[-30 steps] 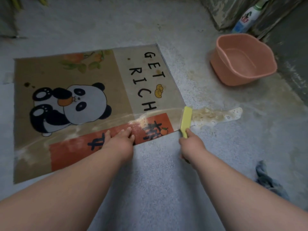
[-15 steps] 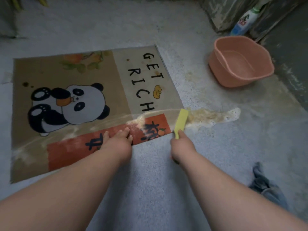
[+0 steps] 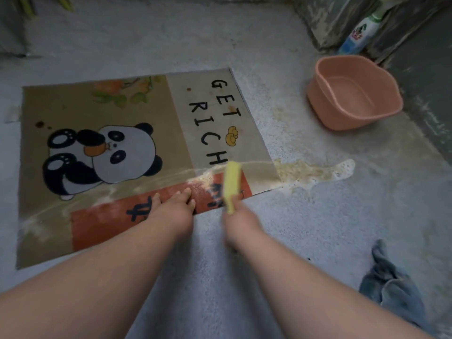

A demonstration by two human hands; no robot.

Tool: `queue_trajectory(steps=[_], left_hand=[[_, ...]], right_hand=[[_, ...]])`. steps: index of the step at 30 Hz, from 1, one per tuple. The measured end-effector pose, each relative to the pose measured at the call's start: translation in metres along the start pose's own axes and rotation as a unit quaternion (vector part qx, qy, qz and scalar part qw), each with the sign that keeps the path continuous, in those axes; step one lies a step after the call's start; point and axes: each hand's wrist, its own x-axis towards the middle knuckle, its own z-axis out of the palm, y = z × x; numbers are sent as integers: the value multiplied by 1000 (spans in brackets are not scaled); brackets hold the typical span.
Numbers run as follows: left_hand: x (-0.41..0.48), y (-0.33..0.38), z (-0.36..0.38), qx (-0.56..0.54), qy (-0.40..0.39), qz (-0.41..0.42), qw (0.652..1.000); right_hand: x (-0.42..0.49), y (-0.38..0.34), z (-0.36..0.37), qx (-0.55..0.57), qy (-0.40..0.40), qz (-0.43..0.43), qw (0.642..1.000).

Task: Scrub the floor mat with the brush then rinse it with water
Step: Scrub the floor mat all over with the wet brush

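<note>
The floor mat lies flat on the concrete, panda side up, wet and sudsy along its near strip. The left hand presses on the red band at the near edge, fingers straight and flat, pinning rather than gripping. The right hand, blurred, curls round the near end of the yellow brush, whose head sits on the mat's near right corner. The mat looks thin, floppy and slick with soap, likely to skate unless pinned; lifting it by an edge suits rinsing. Dirty foam pools just beside that corner.
</note>
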Motion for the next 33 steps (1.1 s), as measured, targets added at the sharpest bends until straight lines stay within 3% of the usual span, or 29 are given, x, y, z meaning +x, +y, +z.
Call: queue_trajectory(steps=[2, 4, 8, 10, 14, 16, 18, 20, 23, 29, 33], left_hand=[[-3, 0, -3, -11, 4, -1, 1000], [-5, -2, -6, -9, -10, 7, 1000], [-6, -9, -2, -17, -5, 21, 1000], [-10, -11, -1, -21, 4, 30, 999], [-16, -11, 1, -30, 36, 24, 999], [-18, -15, 5, -31, 54, 19, 998], [-20, -19, 10, -26, 60, 21, 998], [-21, -24, 14, -22, 61, 15, 998], [-22, -27, 14, -12, 47, 19, 999], [-23, -24, 8, -27, 37, 14, 999], [-24, -32, 12, -4, 28, 15, 999]], right_hand=[[-15, -9, 33, -49, -58, -72, 994], [-6, -4, 25, -72, -54, -89, 992], [40, 18, -50, -18, 65, 14, 998], [38, 16, -44, -24, 75, 38, 996], [-9, -6, 38, -80, -43, -78, 993], [-6, -2, 33, -121, -47, -118, 985], [25, 12, -9, -120, -4, -94, 988], [52, 21, -61, -72, 71, -19, 995], [59, 19, -76, -46, 96, 22, 994], [-20, -4, 43, -92, -55, -84, 991], [20, 28, -34, -68, 59, -29, 996]])
